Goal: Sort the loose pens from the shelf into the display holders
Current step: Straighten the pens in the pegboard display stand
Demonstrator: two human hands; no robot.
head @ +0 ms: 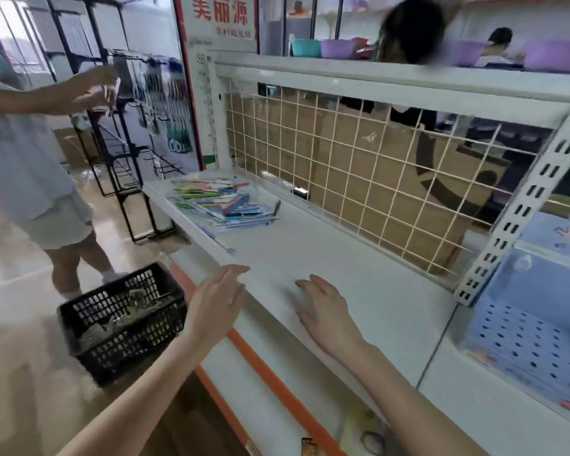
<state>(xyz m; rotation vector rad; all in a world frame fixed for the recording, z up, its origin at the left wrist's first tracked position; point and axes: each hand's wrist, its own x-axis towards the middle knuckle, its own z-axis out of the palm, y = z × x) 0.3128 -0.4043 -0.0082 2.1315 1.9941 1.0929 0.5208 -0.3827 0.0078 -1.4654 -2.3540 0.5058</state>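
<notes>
Nearest the camera, the left hand (pixel 216 302) hung at the front lip of the white shelf (pixel 359 291), fingers straight and loose, holding nothing. The right hand (pixel 326 311) lay just beside it over the shelf top, fingers spread and relaxed, also holding nothing. Below the left forearm a black basket (pixel 119 319) stood on the floor. Bare shelf surface stretched from the hands to the far end, bounded behind by a wire grid (pixel 359 179). A lone pen (pixel 216 240) lay along the front edge, its long axis parallel to that edge. Farther on, a pile of pens (pixel 221 200) sat at the shelf's far-left end, most of them lying roughly crosswise, tips too blurred to tell. A blue perforated holder (pixel 527 337) stood to the right.
</notes>
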